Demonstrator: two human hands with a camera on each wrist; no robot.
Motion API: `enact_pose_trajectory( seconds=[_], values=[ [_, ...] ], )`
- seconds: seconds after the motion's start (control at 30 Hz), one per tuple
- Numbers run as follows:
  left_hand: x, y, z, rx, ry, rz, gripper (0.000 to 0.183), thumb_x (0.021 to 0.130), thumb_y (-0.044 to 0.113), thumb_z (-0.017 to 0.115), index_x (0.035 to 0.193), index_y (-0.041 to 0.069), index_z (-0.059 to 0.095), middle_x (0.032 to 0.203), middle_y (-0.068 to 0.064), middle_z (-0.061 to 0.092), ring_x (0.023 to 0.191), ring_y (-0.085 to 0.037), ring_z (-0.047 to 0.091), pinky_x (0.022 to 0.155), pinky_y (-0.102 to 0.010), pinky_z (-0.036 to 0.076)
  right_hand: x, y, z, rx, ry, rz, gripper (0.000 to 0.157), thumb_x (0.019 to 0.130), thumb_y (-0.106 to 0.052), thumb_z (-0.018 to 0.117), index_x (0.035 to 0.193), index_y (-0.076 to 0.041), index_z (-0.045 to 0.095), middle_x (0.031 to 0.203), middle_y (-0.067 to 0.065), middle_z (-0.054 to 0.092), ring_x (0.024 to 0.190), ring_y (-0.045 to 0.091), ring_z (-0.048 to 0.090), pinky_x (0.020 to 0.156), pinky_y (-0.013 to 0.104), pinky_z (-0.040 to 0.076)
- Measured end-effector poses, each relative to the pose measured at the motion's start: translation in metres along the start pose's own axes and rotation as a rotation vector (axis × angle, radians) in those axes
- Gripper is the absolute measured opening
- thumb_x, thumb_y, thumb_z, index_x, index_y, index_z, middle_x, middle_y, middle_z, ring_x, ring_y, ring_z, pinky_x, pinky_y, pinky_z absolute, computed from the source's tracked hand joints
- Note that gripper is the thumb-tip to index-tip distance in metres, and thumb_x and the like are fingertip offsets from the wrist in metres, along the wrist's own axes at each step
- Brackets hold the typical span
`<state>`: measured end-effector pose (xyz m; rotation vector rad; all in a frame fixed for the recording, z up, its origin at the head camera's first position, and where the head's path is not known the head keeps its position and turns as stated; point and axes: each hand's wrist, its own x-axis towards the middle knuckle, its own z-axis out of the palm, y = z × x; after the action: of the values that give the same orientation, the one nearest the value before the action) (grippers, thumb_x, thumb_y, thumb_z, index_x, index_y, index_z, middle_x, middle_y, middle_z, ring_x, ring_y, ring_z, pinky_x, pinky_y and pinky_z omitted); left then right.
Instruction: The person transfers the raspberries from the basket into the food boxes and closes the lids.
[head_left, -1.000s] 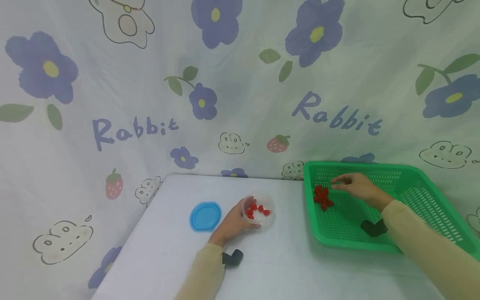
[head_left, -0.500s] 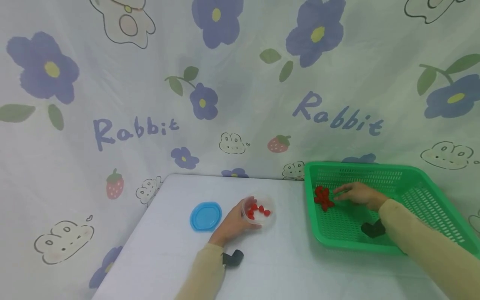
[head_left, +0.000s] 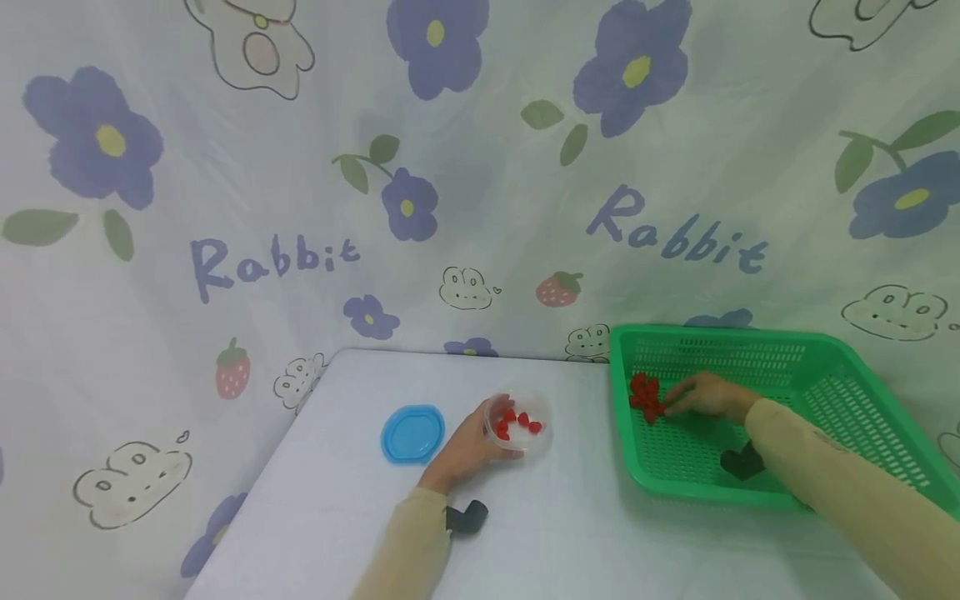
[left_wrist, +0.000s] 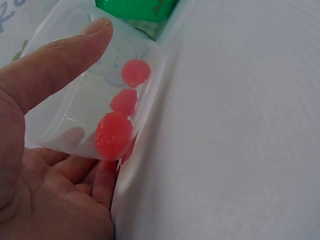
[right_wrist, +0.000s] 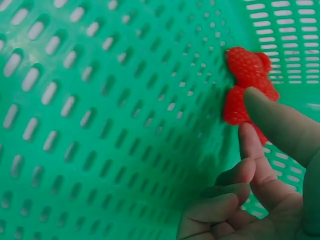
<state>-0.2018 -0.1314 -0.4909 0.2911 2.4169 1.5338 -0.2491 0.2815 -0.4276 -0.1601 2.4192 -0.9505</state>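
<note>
My left hand [head_left: 474,442] holds a clear plastic cup [head_left: 538,407] on the white table, thumb along one side and fingers round the other. Several red raspberries [left_wrist: 114,136] lie inside it. To the right, my right hand [head_left: 708,395] is down in a green basket [head_left: 637,467], at a small cluster of raspberries [head_left: 643,390] by the left wall. In the right wrist view, thumb and forefinger pinch one raspberry [right_wrist: 233,109] at the cluster's edge; the other fingers are curled below. The thumb partly hides the fruit.
A blue lid [head_left: 412,434] lies on the table [head_left: 322,500] left of the cup. Behind the table hangs a printed curtain [head_left: 480,208]. The basket's raised walls surround the right hand. A black band with a small block [head_left: 467,518] is on each wrist.
My right hand has lowered into the basket and moved left to the raspberries, its fingertips coming together on one. The left hand and the cup stay in place.
</note>
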Motion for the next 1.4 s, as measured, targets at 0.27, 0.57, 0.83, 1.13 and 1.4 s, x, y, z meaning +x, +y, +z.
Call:
enact_pose_trajectory(
  seconds=[0.27, 0.57, 0.83, 1.13, 1.4],
  values=[
    [0.001, 0.000, 0.001, 0.006, -0.001, -0.004, 0.094, 0.078, 0.026, 0.088, 0.156, 0.023, 0.036, 0.152, 0.007, 0.047, 0.144, -0.022, 0.038, 0.113, -0.052, 0.037, 0.002, -0.002, 0.004, -0.012, -0.003, -0.012, 0.043, 0.092, -0.021, 0.073, 0.122, 0.009, 0.064, 0.140, 0.041, 0.043, 0.128, 0.059, 0.040, 0.102, 0.066, 0.040],
    [-0.001, 0.001, 0.000, 0.011, 0.006, -0.002, 0.094, 0.078, 0.026, 0.088, 0.156, 0.025, 0.036, 0.151, 0.007, 0.048, 0.144, -0.022, 0.038, 0.114, -0.052, 0.037, 0.002, -0.006, 0.001, -0.063, 0.010, -0.043, 0.041, 0.092, -0.022, 0.073, 0.117, 0.009, 0.065, 0.130, 0.036, 0.053, 0.122, 0.056, 0.047, 0.098, 0.062, 0.045],
    [-0.002, 0.002, -0.001, 0.008, 0.003, 0.009, 0.092, 0.079, 0.027, 0.087, 0.156, 0.023, 0.036, 0.151, 0.007, 0.048, 0.143, -0.021, 0.039, 0.114, -0.052, 0.036, -0.005, -0.010, -0.007, -0.063, 0.009, -0.060, 0.049, 0.098, -0.034, 0.066, 0.124, 0.008, 0.062, 0.139, 0.038, 0.045, 0.128, 0.060, 0.039, 0.097, 0.066, 0.044],
    [-0.002, 0.005, 0.000, 0.014, 0.006, -0.009, 0.093, 0.079, 0.024, 0.087, 0.156, 0.022, 0.036, 0.150, 0.005, 0.048, 0.143, -0.023, 0.039, 0.113, -0.052, 0.037, -0.019, -0.021, -0.010, 0.005, 0.021, -0.085, 0.058, 0.099, -0.039, 0.063, 0.133, 0.007, 0.055, 0.146, 0.037, 0.038, 0.131, 0.058, 0.038, 0.097, 0.067, 0.043],
    [-0.002, 0.003, -0.001, 0.017, 0.004, 0.008, 0.094, 0.078, 0.026, 0.088, 0.156, 0.023, 0.035, 0.150, 0.006, 0.048, 0.143, -0.021, 0.039, 0.114, -0.051, 0.037, -0.033, -0.034, -0.014, 0.004, 0.053, -0.119, 0.064, 0.100, -0.043, 0.060, 0.139, 0.006, 0.051, 0.146, 0.035, 0.040, 0.131, 0.055, 0.039, 0.096, 0.063, 0.046]
  ],
)
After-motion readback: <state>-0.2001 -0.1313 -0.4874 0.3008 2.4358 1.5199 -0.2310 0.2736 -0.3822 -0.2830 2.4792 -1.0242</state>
